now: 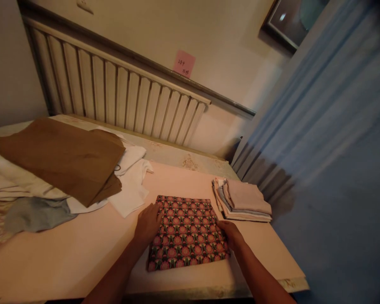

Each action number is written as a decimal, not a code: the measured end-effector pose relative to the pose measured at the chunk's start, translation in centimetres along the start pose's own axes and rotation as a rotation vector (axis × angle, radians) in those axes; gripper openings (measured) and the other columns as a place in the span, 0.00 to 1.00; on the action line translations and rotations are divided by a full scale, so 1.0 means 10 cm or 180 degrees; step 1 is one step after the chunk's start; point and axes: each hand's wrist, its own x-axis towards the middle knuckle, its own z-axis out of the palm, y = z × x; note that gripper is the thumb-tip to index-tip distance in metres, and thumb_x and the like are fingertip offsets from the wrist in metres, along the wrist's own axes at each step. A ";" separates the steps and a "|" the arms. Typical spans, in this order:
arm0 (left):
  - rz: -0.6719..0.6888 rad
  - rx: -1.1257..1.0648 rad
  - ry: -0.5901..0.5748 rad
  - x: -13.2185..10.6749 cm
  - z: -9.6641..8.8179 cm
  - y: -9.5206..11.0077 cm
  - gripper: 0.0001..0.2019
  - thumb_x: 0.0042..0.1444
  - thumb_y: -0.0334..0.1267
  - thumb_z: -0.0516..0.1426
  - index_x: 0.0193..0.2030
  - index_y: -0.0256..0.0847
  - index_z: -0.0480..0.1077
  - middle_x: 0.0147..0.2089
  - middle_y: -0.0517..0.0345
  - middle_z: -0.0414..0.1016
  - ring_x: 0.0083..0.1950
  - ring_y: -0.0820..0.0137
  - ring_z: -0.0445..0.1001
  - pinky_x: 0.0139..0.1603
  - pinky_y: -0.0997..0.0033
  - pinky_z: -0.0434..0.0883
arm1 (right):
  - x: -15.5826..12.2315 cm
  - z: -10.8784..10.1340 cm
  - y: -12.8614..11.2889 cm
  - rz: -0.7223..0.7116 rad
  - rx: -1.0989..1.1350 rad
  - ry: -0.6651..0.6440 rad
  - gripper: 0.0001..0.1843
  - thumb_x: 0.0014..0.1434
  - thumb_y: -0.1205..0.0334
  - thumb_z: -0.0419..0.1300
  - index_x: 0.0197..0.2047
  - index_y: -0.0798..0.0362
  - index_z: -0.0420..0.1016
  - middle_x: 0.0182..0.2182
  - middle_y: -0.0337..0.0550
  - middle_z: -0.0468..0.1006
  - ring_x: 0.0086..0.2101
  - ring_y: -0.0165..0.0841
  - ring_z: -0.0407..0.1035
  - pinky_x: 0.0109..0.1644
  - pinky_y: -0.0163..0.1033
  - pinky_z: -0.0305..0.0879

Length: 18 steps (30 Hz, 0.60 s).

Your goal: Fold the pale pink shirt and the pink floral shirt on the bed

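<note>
A folded cloth with a dark ground and rows of pink flowers lies flat before me on the pink-covered table. My left hand is closed on its left edge, near the far corner. On the opposite side my right hand grips the right edge, with the thumb on top and the other fingers partly hidden. Just beyond my right hand sits a neat stack of folded clothes, with a dusty pink piece uppermost.
At the left is a loose heap with a brown garment, a white garment and a grey piece. A radiator runs along the wall behind. A blue curtain hangs close by the table's right edge.
</note>
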 end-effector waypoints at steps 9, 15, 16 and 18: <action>0.0031 0.0018 0.0043 0.00 0.04 -0.01 0.19 0.65 0.41 0.46 0.59 0.40 0.67 0.61 0.47 0.71 0.64 0.58 0.66 0.64 0.55 0.61 | -0.21 0.15 -0.21 0.0215 0.0652 -0.1084 0.23 0.50 0.42 0.62 0.37 0.55 0.77 0.30 0.52 0.82 0.37 0.47 0.78 0.43 0.53 0.73; -0.0016 0.0042 0.0046 0.00 0.06 -0.01 0.19 0.64 0.39 0.47 0.60 0.41 0.66 0.62 0.48 0.70 0.65 0.60 0.65 0.65 0.56 0.61 | -0.41 0.27 -0.45 -0.0174 0.0755 -0.1077 0.26 0.50 0.44 0.62 0.46 0.54 0.76 0.37 0.53 0.82 0.43 0.49 0.77 0.50 0.55 0.70; -0.0020 0.0004 0.0035 0.00 0.05 -0.01 0.19 0.64 0.39 0.47 0.60 0.41 0.66 0.62 0.49 0.71 0.65 0.60 0.66 0.65 0.57 0.61 | -0.45 0.28 -0.52 -0.0239 0.0770 -0.1047 0.27 0.50 0.44 0.61 0.47 0.53 0.75 0.38 0.53 0.82 0.44 0.48 0.76 0.51 0.55 0.69; -0.0042 -0.0116 -0.0006 -0.01 0.03 0.01 0.19 0.63 0.39 0.48 0.59 0.41 0.67 0.60 0.49 0.73 0.64 0.61 0.67 0.64 0.57 0.61 | -0.53 0.26 -0.69 -0.0396 0.0786 -0.0928 0.28 0.51 0.42 0.61 0.49 0.52 0.75 0.40 0.52 0.82 0.45 0.48 0.76 0.52 0.55 0.68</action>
